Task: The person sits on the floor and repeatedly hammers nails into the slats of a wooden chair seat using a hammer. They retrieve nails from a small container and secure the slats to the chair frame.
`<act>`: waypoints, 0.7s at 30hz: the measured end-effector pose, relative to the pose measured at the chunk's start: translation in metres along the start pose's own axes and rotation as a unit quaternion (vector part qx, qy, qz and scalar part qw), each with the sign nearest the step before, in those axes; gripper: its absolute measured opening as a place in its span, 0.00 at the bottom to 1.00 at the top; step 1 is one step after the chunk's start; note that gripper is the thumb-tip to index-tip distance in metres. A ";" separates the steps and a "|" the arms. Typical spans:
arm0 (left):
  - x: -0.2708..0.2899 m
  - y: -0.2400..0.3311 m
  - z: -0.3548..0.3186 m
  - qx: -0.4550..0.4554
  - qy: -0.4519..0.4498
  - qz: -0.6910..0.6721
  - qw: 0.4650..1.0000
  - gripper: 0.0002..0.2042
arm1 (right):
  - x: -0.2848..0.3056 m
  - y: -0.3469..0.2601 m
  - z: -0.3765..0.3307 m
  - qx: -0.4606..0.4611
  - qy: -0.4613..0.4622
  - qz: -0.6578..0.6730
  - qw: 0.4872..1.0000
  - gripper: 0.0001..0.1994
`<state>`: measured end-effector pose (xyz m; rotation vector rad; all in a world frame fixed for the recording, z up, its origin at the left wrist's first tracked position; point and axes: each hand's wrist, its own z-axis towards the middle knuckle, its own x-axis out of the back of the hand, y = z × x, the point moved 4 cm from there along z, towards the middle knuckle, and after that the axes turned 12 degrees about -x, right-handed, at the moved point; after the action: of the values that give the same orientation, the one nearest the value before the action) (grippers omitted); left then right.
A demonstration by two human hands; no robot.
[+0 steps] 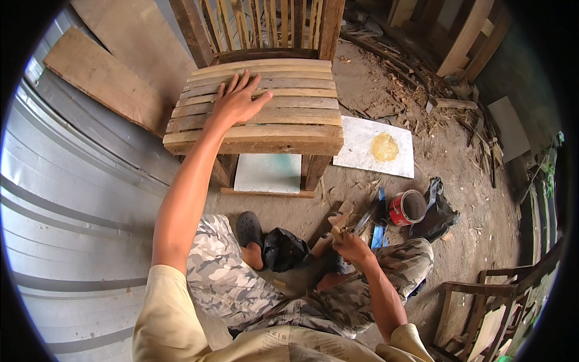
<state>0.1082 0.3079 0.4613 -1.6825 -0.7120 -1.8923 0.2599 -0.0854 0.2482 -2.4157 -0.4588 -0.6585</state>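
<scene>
A wooden slatted chair (pixel 289 130) stands in front of me on the dirt floor. My left hand (pixel 236 101) lies flat on the left part of its seat, fingers spread, holding nothing. Low on the right, near my knee, my right hand (pixel 348 244) is closed around a small light-brown piece, perhaps a wood block or folded sandpaper (pixel 338 232); I cannot tell which. A red tin can (pixel 408 207) stands on the ground just right of that hand.
A white sheet with a yellow stain (pixel 377 148) lies right of the chair. A white board (pixel 268 173) lies under the seat. A black bag (pixel 437 214) sits by the can. Corrugated metal (pixel 72 199) lies left, another chair frame (pixel 482 301) at lower right.
</scene>
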 end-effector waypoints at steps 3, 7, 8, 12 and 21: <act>0.000 0.001 -0.013 0.002 0.117 -0.023 0.993 0.38 | -0.006 0.010 0.009 0.037 0.034 -0.010 0.999 0.20; -0.007 0.034 -0.082 -0.030 0.424 -0.262 0.866 0.22 | -0.016 0.023 0.024 -0.021 0.001 0.007 1.000 0.14; -0.019 0.044 -0.109 -0.007 0.513 -0.207 0.833 0.20 | -0.017 0.027 0.027 -0.025 0.007 0.011 1.000 0.15; -0.145 0.053 -0.201 0.175 0.594 -0.189 0.762 0.16 | -0.026 0.020 0.026 0.002 0.027 -0.101 0.994 0.14; -0.416 0.114 -0.313 0.336 0.063 -0.370 0.864 0.14 | -0.071 0.025 0.036 0.023 -0.001 -0.237 0.971 0.17</act>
<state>0.0014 0.0243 0.0230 -0.8713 -1.8954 -1.8203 0.2263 -0.0942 0.1726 -2.2733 -1.0583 -0.8305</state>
